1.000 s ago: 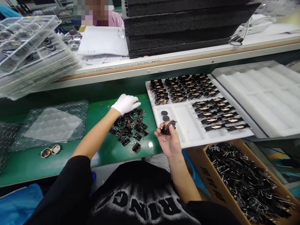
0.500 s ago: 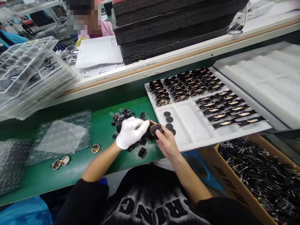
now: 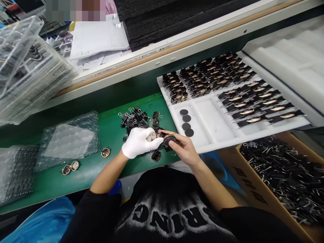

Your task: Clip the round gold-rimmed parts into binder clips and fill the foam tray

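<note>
One white-gloved left hand (image 3: 138, 143), fingers curled, pinches a black clip (image 3: 161, 134) at the edge of a round dark case (image 3: 168, 139), which the bare right hand (image 3: 186, 150) grips between thumb and fingers over the green desk (image 3: 111, 175).

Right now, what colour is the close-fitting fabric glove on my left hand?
Plain white. The glove on your left hand shows best in the head view.

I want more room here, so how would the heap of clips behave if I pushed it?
The clips lie jumbled, wire handles poking out, so they would probably snag and move in clumps. Their angular bodies look stiff and unlikely to roll. The bench looks smooth and shiny, so strays may slide easily.
</note>
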Tool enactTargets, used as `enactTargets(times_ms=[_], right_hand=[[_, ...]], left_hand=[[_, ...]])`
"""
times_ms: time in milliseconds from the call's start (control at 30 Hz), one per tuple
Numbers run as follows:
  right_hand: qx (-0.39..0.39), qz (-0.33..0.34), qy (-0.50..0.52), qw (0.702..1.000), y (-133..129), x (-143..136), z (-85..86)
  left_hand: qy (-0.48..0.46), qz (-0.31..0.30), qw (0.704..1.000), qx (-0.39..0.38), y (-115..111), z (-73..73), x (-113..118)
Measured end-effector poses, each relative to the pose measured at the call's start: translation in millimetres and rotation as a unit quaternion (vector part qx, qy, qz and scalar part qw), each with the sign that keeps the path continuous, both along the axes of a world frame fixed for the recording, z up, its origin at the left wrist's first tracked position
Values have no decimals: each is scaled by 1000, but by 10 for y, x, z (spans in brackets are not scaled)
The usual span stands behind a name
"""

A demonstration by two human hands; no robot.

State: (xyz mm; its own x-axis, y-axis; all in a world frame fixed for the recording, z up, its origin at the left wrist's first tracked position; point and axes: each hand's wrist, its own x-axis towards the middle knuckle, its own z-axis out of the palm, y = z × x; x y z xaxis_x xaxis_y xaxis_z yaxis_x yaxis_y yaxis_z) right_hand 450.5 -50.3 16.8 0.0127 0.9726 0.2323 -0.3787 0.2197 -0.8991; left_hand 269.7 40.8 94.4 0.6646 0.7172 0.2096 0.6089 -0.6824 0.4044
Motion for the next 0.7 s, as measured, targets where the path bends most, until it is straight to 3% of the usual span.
enactTargets(times_ms=[133,267,400,533,700], right_hand=[[-57,-34,-33,997,-54,155,25],[-87,4,-150,985,-75,349,88],[-42,40,-258,964,-84,454,136],[9,67,-317,946,-84,505,182],[67,64,-353,931,-97,564,212]], left_hand=[[-55,1,998,-7,15,15,-35],[-72,-54,995,-43,38,104,-75],[-33,-106,992,-57,33,159,-43],[-5,-160,987,-22,14,178,17],[17,-173,985,3,5,156,62]])
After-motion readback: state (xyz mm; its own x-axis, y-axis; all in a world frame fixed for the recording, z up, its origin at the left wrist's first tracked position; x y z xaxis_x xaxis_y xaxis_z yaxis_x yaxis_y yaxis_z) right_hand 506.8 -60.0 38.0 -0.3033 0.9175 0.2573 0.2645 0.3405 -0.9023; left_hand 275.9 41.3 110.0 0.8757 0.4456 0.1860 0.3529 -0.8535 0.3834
